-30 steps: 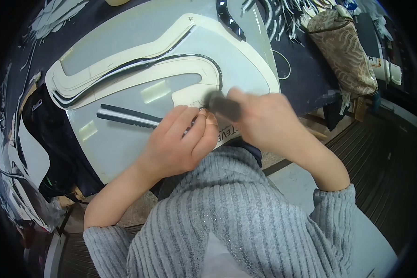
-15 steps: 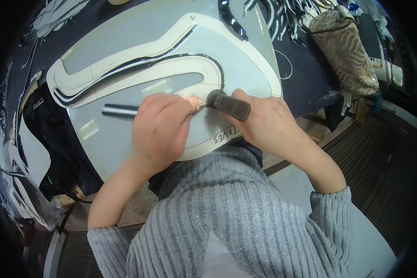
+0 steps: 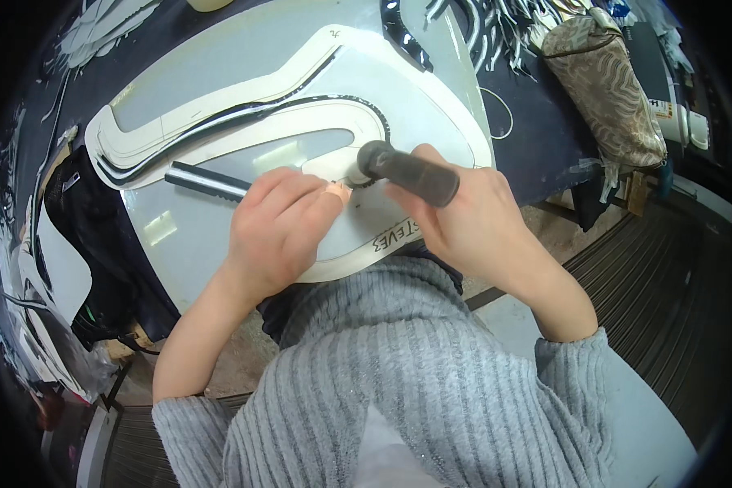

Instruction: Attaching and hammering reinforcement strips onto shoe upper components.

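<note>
My right hand (image 3: 480, 215) is closed around a dark hammer (image 3: 415, 175); its rounded end hovers over or rests on the work, I cannot tell which. My left hand (image 3: 272, 232), with a tan bandage on one finger, is closed beside it. Out of the left fist, toward the left, sticks a dark rod-like tool (image 3: 207, 180) with a pale stripe; its other end is hidden. Under both hands lies a large cream curved template (image 3: 455, 106) with a pale grey inner area. A narrow glossy black strip (image 3: 244, 114) follows its curved slot.
The template lies on a grey translucent board (image 3: 203, 69) on a dark table. A patterned pouch (image 3: 606, 89) stands at the right, near a heap of pale strips (image 3: 504, 28). Black fabric (image 3: 98, 236) hangs at the left. A glossy black piece (image 3: 405, 37) lies at the back.
The hammer has shifted slightly and more of its dark length shows. My right hand has opened out a little around it. The striped rod has tilted, its free end moving up and left.
</note>
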The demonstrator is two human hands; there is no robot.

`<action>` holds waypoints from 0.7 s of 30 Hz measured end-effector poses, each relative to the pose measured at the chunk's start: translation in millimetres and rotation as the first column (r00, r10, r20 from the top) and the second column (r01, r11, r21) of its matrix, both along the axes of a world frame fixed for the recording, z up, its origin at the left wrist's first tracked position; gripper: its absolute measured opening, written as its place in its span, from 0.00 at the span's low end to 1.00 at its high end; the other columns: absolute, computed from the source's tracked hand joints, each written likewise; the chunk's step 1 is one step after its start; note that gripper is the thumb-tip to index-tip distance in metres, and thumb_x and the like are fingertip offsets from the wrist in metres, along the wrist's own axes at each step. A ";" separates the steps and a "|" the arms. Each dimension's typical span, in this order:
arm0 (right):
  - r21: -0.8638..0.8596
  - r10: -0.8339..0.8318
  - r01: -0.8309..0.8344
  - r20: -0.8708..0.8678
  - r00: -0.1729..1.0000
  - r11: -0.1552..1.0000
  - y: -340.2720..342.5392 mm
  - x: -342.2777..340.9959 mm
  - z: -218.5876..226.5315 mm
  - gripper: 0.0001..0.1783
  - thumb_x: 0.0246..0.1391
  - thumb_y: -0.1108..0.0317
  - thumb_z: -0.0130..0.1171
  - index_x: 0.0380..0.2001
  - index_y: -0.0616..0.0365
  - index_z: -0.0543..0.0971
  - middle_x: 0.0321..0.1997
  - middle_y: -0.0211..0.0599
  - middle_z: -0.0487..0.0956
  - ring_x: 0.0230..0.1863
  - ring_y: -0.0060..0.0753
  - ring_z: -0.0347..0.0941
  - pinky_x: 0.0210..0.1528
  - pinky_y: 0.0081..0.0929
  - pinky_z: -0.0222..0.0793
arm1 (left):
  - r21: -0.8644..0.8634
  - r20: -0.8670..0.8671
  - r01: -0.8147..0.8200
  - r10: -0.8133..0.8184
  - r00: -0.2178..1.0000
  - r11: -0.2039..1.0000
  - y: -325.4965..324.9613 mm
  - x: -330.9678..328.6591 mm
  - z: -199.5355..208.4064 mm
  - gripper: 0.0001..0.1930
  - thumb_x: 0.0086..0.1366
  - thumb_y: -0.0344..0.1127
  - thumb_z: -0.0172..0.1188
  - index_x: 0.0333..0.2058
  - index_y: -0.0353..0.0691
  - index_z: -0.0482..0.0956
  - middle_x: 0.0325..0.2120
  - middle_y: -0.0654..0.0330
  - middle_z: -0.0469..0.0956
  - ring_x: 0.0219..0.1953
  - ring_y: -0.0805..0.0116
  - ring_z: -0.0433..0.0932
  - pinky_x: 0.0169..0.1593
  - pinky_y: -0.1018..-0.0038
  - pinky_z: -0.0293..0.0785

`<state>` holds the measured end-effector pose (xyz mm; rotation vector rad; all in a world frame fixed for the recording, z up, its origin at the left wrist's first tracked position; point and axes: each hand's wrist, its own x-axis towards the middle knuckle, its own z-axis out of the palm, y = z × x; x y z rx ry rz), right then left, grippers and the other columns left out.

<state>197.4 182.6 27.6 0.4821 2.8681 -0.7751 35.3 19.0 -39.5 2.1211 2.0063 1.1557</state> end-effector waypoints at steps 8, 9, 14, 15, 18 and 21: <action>-0.053 -0.052 0.050 -0.031 0.998 0.997 -4.2 -5.7 8.2 0.16 0.60 0.60 0.59 0.27 0.62 0.71 0.15 0.44 0.76 0.19 0.49 0.78 0.21 0.40 0.72 | -0.036 0.115 -0.059 0.063 0.991 0.998 4.0 -1.2 5.4 0.15 0.51 0.22 0.61 0.39 0.38 0.82 0.30 0.60 0.78 0.34 0.61 0.78 0.43 0.68 0.74; -0.056 -0.046 0.044 -0.032 0.998 0.997 -5.1 -5.2 6.1 0.16 0.60 0.60 0.59 0.27 0.62 0.71 0.15 0.44 0.76 0.19 0.49 0.78 0.21 0.40 0.72 | -0.035 0.121 -0.056 0.060 0.991 0.998 3.8 -0.8 5.3 0.14 0.51 0.22 0.61 0.39 0.38 0.82 0.30 0.60 0.78 0.35 0.61 0.78 0.43 0.68 0.73; -0.047 0.047 -0.043 0.083 0.995 0.998 -4.0 -5.7 0.9 0.13 0.61 0.62 0.57 0.32 0.63 0.72 0.16 0.46 0.76 0.20 0.52 0.77 0.24 0.44 0.72 | -0.059 0.185 -0.059 0.069 0.980 0.997 7.4 -4.8 11.8 0.16 0.50 0.20 0.63 0.39 0.38 0.81 0.31 0.60 0.79 0.37 0.60 0.78 0.44 0.67 0.72; -0.046 0.047 -0.044 0.082 0.995 0.998 -2.4 -4.4 1.4 0.13 0.61 0.62 0.57 0.32 0.63 0.72 0.16 0.46 0.76 0.20 0.52 0.77 0.24 0.44 0.72 | -0.077 0.241 -0.074 0.090 0.966 0.994 8.3 -5.5 13.5 0.16 0.49 0.20 0.64 0.39 0.38 0.80 0.31 0.60 0.79 0.37 0.59 0.78 0.44 0.66 0.72; -0.099 -0.089 0.087 -0.009 0.996 0.991 1.9 -2.7 4.8 0.13 0.62 0.62 0.56 0.34 0.63 0.72 0.16 0.47 0.77 0.21 0.54 0.77 0.25 0.45 0.72 | -0.074 0.236 -0.073 0.088 0.968 0.995 7.6 -7.3 17.2 0.17 0.49 0.19 0.65 0.40 0.39 0.79 0.31 0.60 0.80 0.38 0.59 0.77 0.45 0.65 0.71; -0.145 -0.153 0.149 -0.022 0.988 0.978 0.3 -7.9 11.9 0.13 0.62 0.62 0.56 0.33 0.62 0.72 0.16 0.46 0.76 0.21 0.53 0.77 0.25 0.44 0.72 | -0.075 0.218 -0.060 0.075 0.973 0.995 6.4 -10.3 13.6 0.17 0.50 0.19 0.65 0.40 0.39 0.79 0.32 0.61 0.80 0.38 0.58 0.77 0.46 0.65 0.71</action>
